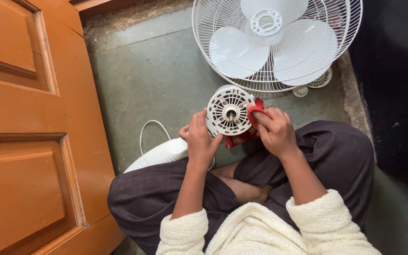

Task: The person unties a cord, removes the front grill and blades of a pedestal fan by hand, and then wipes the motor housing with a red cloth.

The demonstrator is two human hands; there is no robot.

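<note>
floor: a dull grey-green concrete floor (157, 75) is filling the middle of the view, with a gritty pale strip running along its edge at 12 o'clock.
room: one orange-brown panelled wooden door (29, 127) is taking up the whole 9 o'clock side; a dark surface (397, 71) is lying at 3 o'clock.
person: one person is sitting cross-legged at 6 o'clock, wearing dark trousers and a cream fleecy top with the sleeves pushed up.
left hand: the left hand (200, 141) is curling around the 9 o'clock edge of the fan motor housing (229, 111), fingers closed on its rim and holding it up.
right hand: the right hand (276, 131) is pinching a red cloth (255, 112), fingers bent tight on it, pressing it against the housing's 3 o'clock edge.
fan motor housing: one round white vented housing is sitting just past the knees, near the centre of the view, its face and central shaft turned up to the camera.
fan parts: one white wire fan guard (279, 42) with three blades is lying flat at 1 o'clock, just beyond the housing; one white fan base (159, 155) is resting at 8 o'clock of the housing, partly under the left knee.
cord: one white cord (143, 134) is looping on the floor beside the base.
small parts: two small white round pieces (320, 81) are lying by the guard's lower edge.
</note>
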